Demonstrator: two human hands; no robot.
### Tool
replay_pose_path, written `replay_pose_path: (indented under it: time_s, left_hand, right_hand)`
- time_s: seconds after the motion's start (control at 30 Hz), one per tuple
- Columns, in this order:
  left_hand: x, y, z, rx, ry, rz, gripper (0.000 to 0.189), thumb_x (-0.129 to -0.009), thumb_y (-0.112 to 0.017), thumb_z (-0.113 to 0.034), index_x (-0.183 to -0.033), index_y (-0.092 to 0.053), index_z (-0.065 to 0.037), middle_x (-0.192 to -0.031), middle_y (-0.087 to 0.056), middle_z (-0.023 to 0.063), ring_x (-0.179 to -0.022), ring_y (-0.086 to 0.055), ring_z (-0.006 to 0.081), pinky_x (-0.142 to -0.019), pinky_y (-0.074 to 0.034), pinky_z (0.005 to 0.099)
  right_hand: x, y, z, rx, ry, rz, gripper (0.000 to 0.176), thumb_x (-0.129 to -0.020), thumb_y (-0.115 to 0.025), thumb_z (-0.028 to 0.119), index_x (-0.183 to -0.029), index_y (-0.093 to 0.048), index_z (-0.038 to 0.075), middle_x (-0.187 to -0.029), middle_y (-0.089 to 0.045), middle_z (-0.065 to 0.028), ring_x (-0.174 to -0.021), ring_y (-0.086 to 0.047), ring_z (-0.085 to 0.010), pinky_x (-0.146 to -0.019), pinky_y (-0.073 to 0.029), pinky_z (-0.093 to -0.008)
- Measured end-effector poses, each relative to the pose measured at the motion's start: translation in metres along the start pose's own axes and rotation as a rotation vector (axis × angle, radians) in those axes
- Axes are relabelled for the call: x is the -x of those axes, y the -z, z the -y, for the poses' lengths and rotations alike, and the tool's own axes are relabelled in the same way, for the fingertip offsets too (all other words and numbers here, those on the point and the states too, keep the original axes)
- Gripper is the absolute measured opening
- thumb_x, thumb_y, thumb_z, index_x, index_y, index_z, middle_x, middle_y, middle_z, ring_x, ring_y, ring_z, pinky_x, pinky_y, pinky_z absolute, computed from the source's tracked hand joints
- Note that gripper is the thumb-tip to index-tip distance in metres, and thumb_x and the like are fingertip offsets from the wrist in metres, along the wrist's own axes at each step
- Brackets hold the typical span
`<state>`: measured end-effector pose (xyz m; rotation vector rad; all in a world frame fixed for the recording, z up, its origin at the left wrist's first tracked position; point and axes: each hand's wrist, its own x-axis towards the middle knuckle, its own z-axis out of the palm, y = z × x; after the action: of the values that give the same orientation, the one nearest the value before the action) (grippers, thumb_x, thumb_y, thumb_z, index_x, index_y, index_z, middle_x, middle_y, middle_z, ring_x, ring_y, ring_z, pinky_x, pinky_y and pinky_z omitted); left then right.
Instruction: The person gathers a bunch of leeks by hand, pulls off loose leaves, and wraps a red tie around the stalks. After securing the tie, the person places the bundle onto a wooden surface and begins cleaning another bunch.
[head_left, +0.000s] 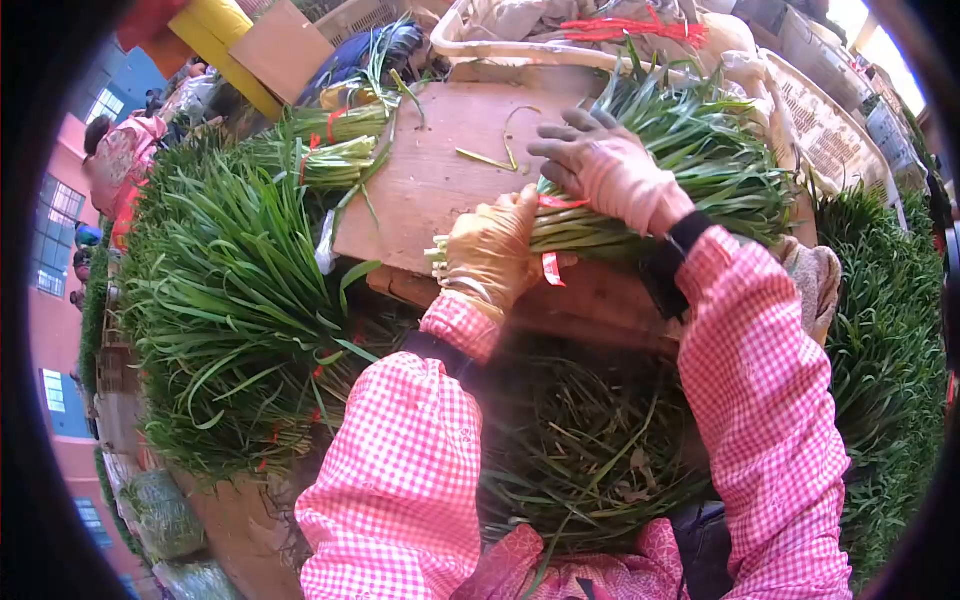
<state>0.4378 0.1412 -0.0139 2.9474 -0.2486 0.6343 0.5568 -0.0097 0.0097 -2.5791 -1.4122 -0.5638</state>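
Note:
A bunch of garlic chives [690, 150] lies across a wooden board [450, 130], its pale stalk ends to the left and its leaves spreading right. My left hand [490, 245], in a yellowish glove, is closed around the stalks near the cut ends. A red tape band [562, 202] crosses the stalks just right of that hand, and a loose red tape end [552, 268] hangs below. Over the top of the bunch is my right hand [610, 165], gloved with grey fingertips, its fingers stretched out to the left and apart. The bunch partly hides its palm side.
Tied bunches [340, 150] lie at the board's left edge, above a big heap of greens [230, 270]. More greens [880, 330] stand at the right. A white crate [460, 40] holds red ties [640, 30] behind the board. Loose leaves [590, 430] lie below it. A person [125, 160] is far left.

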Motion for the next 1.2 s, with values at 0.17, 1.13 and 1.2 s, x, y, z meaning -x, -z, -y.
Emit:
replay_pose_path:
  time_s: [0.17,1.13,1.2]
  left_hand:
    - [0.001,-0.001,-0.003,0.03,0.024,0.023,0.066,-0.058,-0.077,-0.035,-0.112,-0.047,-0.014,-0.096,-0.057,0.0088,-0.084,-0.06,0.0283,-0.074,-0.047,0.0442]
    - [-0.022,0.025,0.013,0.624,0.265,0.416,0.06,-0.062,-0.083,-0.036,-0.114,-0.06,-0.015,-0.106,-0.065,0.0057,-0.098,-0.06,0.0204,-0.087,-0.045,0.0315]
    - [-0.022,0.021,0.015,0.616,0.285,0.43,0.059,-0.061,-0.083,-0.037,-0.11,-0.061,-0.014,-0.103,-0.065,0.0065,-0.096,-0.061,0.0222,-0.084,-0.047,0.0323]
  right_hand:
    - [-0.015,0.011,0.001,0.0,-0.051,0.548,0.024,-0.085,-0.051,0.03,-0.099,-0.061,0.014,-0.104,-0.063,-0.0087,-0.099,-0.058,-0.0311,-0.083,-0.046,-0.0455]
    - [0.006,0.028,0.035,-1.208,-0.212,0.002,0.013,-0.079,-0.067,0.015,-0.087,-0.068,0.005,-0.079,-0.066,-0.0131,-0.073,-0.064,-0.0231,-0.067,-0.049,-0.031]
    - [0.0,0.051,0.031,-1.001,-0.172,0.027,0.017,-0.078,-0.068,0.017,-0.09,-0.067,0.005,-0.082,-0.065,-0.0129,-0.076,-0.063,-0.0257,-0.068,-0.049,-0.0325]
